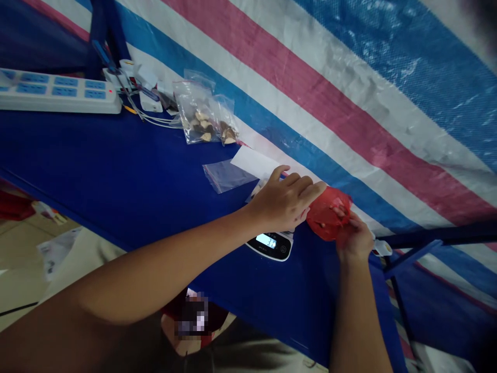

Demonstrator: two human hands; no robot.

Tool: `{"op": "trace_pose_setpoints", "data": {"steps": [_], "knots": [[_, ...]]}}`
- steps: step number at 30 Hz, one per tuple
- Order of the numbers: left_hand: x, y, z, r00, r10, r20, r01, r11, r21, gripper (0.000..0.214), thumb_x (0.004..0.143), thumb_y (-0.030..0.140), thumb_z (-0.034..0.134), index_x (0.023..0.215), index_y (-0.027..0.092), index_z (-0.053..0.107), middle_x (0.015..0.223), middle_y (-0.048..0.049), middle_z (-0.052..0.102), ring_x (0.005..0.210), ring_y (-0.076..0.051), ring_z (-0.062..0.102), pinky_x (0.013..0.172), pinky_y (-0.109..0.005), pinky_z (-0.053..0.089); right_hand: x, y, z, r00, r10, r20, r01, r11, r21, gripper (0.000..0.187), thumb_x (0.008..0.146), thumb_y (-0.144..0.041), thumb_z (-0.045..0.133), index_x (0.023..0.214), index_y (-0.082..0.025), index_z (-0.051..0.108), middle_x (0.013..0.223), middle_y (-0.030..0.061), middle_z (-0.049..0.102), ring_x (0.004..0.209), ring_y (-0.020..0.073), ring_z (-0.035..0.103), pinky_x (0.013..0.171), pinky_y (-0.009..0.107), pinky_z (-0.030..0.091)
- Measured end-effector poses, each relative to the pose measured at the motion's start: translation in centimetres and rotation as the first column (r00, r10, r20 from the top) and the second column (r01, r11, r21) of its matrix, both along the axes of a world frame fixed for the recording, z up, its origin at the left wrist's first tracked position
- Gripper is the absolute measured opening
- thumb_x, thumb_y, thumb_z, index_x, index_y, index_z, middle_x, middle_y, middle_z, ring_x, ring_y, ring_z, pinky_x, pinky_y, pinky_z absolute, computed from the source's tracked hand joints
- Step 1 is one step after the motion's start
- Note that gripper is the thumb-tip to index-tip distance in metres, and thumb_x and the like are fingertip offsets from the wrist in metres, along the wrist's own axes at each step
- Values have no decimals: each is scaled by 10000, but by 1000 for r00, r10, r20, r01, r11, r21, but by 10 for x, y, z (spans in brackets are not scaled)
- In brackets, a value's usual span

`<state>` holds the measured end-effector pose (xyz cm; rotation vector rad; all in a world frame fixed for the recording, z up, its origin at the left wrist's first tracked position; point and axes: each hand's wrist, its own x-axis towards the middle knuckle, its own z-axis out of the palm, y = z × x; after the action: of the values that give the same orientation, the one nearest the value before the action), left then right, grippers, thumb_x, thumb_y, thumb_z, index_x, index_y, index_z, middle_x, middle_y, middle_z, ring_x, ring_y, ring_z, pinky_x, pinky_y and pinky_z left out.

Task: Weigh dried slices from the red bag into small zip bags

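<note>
My left hand [285,199] reaches over a small digital scale [272,244] with a lit display, its fingers bent and pinching the edge of a red plastic bag [324,210]. My right hand [351,235] grips the same red bag from the right side, fingers curled into the plastic. The bag is bunched up between both hands, just right of the scale on the blue table cover [116,176]. What lies on the scale's pan is hidden under my left hand.
An empty clear zip bag [225,175] and a white paper [256,161] lie behind the scale. Two clear bags with brown pieces [204,122] sit further back. A white power strip [58,93] with chargers [149,96] is at far left. A striped tarp [368,93] hangs behind.
</note>
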<state>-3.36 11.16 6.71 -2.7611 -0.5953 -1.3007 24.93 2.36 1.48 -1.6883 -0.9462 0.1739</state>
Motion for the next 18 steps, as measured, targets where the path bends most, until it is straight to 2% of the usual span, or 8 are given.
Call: {"op": "trace_pose_setpoints", "data": {"steps": [3, 5, 8, 10, 13, 16, 18], "knots": [[0, -1, 0, 1000, -3, -2, 3, 1000, -12, 437, 943, 198, 517, 1373, 159, 453, 1216, -113, 671, 1110, -252, 607, 1127, -494, 293, -4, -8, 7, 991, 48, 129, -41, 997, -58, 488, 791, -388, 491, 1146, -146, 725, 1120, 129, 751, 1057, 301, 707, 975, 501, 543], [0, -1, 0, 1000, -4, -3, 4, 1000, -16, 434, 945, 201, 515, 1374, 162, 454, 1218, -113, 672, 1115, -254, 608, 1128, -495, 292, -8, -11, 10, 948, 82, 308, -13, 975, -220, 447, 787, -393, 592, 1131, -154, 749, 1090, 133, 762, 1061, 335, 701, 982, 526, 533], [1, -1, 0, 1000, -2, -4, 2, 1000, -17, 436, 946, 203, 514, 1376, 158, 455, 1215, -116, 675, 1113, -255, 609, 1126, -496, 290, -13, -11, 9, 782, 236, 577, 34, 908, -417, 507, 860, -403, 582, 1281, -148, 703, 1238, 180, 722, 1188, 366, 652, 1014, 528, 514], [1, -1, 0, 1000, -1, -8, 1, 1000, -18, 435, 946, 204, 513, 1374, 152, 456, 1211, -117, 676, 1110, -254, 609, 1124, -493, 290, -15, -10, 6, 669, 282, 688, 54, 905, -423, 552, 910, -399, 528, 1388, -142, 631, 1396, 194, 639, 1307, 361, 583, 1078, 528, 475], [1, -1, 1, 1000, -10, -10, 9, 1000, -24, 431, 948, 200, 508, 1374, 152, 456, 1212, -116, 674, 1117, -252, 607, 1124, -485, 289, -11, -9, 0, 611, 288, 738, 98, 897, -431, 570, 947, -410, 478, 1443, -150, 585, 1494, 175, 565, 1385, 350, 514, 1144, 543, 415], [1, -1, 0, 1000, -16, -5, 15, 1000, -25, 419, 952, 195, 501, 1367, 154, 459, 1206, -110, 673, 1113, -251, 609, 1127, -483, 289, -4, -10, -6, 613, 297, 732, 178, 851, -494, 596, 962, -438, 431, 1470, -157, 565, 1521, 172, 537, 1409, 375, 478, 1151, 585, 384], [1, -1, 0, 1000, -13, -1, 13, 1000, -24, 410, 951, 191, 501, 1357, 150, 465, 1191, -106, 675, 1096, -249, 612, 1126, -486, 293, 0, -10, -9, 623, 272, 733, 220, 838, -499, 601, 955, -437, 416, 1452, -142, 580, 1495, 185, 556, 1388, 385, 493, 1138, 585, 391]]}}
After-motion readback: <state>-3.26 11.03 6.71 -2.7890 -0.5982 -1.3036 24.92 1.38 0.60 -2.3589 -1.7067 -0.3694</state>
